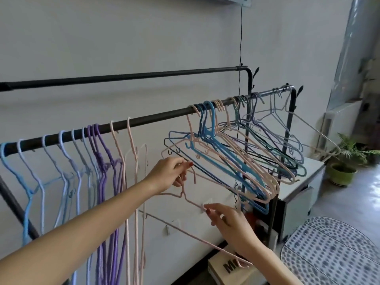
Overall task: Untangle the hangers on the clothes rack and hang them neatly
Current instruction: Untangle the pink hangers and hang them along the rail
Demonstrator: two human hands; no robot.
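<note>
Nearest you, your right hand (227,219) pinches the shoulder wire of a loose pink hanger (191,202), steadying it off the rail. Further out, your left hand (173,173) curls its fingers round that hanger's neck near the hook, probably to steer it clear of the tangled bunch (236,153) just beyond. Behind runs the rack's front rail (156,118): sorted hangers (67,159) hang straight at left, with the knotted ones crowding the right.

Matt black metal rail (144,122); hangers (226,161) w/ matt pastel coating.
</note>
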